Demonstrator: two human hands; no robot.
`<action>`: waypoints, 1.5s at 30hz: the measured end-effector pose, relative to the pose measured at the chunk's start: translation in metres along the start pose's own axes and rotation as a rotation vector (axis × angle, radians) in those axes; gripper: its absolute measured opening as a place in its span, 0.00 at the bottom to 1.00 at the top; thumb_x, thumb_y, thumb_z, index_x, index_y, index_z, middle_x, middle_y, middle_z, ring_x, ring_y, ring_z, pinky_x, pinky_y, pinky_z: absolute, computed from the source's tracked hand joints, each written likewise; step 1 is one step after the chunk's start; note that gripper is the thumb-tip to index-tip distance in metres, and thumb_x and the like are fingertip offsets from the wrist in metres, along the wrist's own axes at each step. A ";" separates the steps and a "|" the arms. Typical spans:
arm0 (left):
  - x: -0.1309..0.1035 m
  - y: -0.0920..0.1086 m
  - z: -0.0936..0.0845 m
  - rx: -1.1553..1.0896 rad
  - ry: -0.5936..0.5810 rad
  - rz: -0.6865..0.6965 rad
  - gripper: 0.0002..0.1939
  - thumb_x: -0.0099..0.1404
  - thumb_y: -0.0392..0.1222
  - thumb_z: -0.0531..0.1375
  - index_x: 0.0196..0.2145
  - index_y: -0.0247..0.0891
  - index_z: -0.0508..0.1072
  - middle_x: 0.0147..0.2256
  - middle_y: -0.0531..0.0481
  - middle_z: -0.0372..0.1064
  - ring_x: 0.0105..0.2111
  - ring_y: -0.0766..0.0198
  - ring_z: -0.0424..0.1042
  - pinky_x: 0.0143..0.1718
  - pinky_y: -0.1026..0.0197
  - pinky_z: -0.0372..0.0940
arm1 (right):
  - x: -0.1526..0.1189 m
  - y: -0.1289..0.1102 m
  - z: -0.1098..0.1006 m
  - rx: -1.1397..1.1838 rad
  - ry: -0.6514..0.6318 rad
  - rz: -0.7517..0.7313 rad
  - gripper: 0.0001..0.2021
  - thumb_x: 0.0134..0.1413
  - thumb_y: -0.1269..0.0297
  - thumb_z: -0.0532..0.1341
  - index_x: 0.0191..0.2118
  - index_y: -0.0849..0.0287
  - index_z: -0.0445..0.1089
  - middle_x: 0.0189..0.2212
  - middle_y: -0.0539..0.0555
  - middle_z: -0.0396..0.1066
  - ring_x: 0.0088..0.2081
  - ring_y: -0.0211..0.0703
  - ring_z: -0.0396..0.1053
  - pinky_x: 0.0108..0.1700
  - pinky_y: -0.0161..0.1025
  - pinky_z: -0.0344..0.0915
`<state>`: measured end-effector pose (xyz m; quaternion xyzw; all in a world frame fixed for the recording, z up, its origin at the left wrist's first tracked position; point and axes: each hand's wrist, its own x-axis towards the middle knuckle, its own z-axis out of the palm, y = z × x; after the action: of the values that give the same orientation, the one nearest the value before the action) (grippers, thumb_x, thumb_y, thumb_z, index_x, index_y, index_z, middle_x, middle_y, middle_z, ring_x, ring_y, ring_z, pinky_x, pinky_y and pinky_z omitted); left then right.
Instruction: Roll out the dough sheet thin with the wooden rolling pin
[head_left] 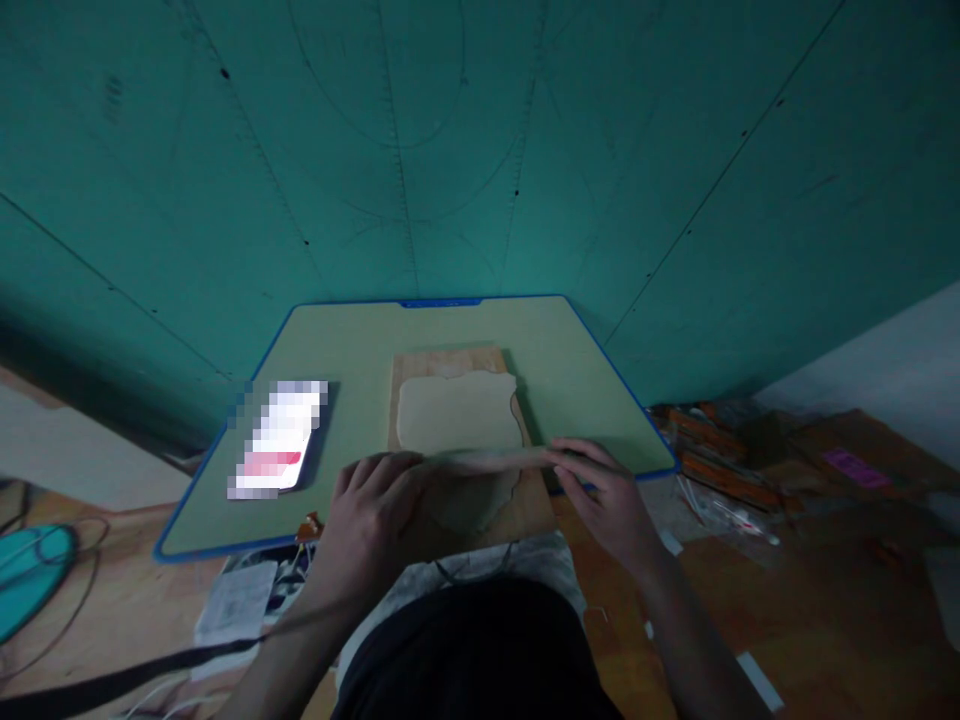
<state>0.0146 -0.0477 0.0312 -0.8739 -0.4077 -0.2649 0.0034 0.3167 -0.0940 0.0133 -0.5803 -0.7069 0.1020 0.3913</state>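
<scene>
A flat pale sheet of dough (457, 408) lies on a wooden board (450, 360), which rests on a small table. Across the sheet runs a light rolling pin (487, 460). My left hand (377, 510) is closed on the pin's left end, its fingers curled over it. At the pin's right end my right hand (600, 490) is closed, thumb and fingers round the tip. Part of the sheet shows on the near side of the pin, in shadow.
The table (345, 350) has a blue rim. On its left lies a lit phone (277, 440), and an orange clip (309, 527) sits at the near edge. Cardboard and plastic wrapping (720, 460) lie on the floor to the right. A green wall stands behind.
</scene>
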 end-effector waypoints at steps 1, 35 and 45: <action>0.001 -0.002 0.000 0.005 -0.020 0.002 0.14 0.72 0.41 0.54 0.51 0.43 0.75 0.47 0.43 0.77 0.44 0.51 0.73 0.42 0.50 0.65 | 0.001 0.000 0.000 -0.026 -0.010 -0.008 0.16 0.68 0.63 0.55 0.51 0.51 0.78 0.50 0.57 0.77 0.51 0.48 0.75 0.54 0.48 0.74; -0.060 0.028 -0.011 -0.137 -0.116 0.075 0.33 0.72 0.36 0.54 0.72 0.44 0.51 0.64 0.41 0.64 0.62 0.48 0.67 0.53 0.48 0.75 | 0.026 0.000 0.006 -0.384 -0.187 -0.110 0.39 0.51 0.82 0.51 0.70 0.58 0.57 0.66 0.57 0.63 0.65 0.52 0.63 0.65 0.55 0.63; -0.055 0.047 -0.012 -0.216 -0.108 0.195 0.35 0.71 0.30 0.51 0.72 0.44 0.49 0.62 0.42 0.67 0.64 0.51 0.64 0.59 0.45 0.70 | 0.039 -0.009 0.011 -0.428 -0.233 -0.157 0.33 0.53 0.81 0.52 0.66 0.65 0.63 0.65 0.63 0.64 0.64 0.54 0.63 0.65 0.55 0.63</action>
<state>0.0137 -0.1214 0.0259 -0.9177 -0.2895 -0.2580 -0.0868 0.3013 -0.0581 0.0285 -0.5778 -0.7955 -0.0143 0.1821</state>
